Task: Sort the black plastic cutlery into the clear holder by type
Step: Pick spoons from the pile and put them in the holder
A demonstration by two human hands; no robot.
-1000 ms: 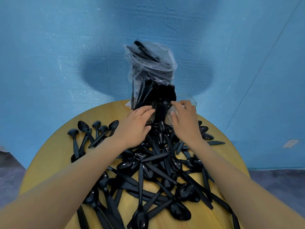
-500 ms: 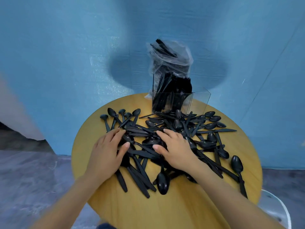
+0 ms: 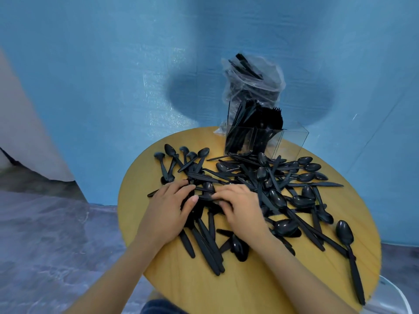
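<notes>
A round wooden table (image 3: 226,291) stands before a blue wall (image 3: 90,75); the clear holder (image 3: 260,139) sits at its far edge. Nearer than the holder, both hands, left hand (image 3: 167,211) and right hand (image 3: 242,209), rest with loosely spread fingers on the cutlery pile (image 3: 260,189); whether either grips a piece I cannot tell

Round wooden table (image 3: 204,291) against blue wall (image 3: 90,75); grey floor (image 3: 45,245).

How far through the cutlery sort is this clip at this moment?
Partly done. The clear holder at the table's far edge already has two compartments packed with upright black cutlery, while its right compartment looks empty. In hand: the left hand and right hand rest on the pile of spoons and knives, picking through it; nothing is visibly lifted. Left: most of that pile, spread over the round table.
</notes>
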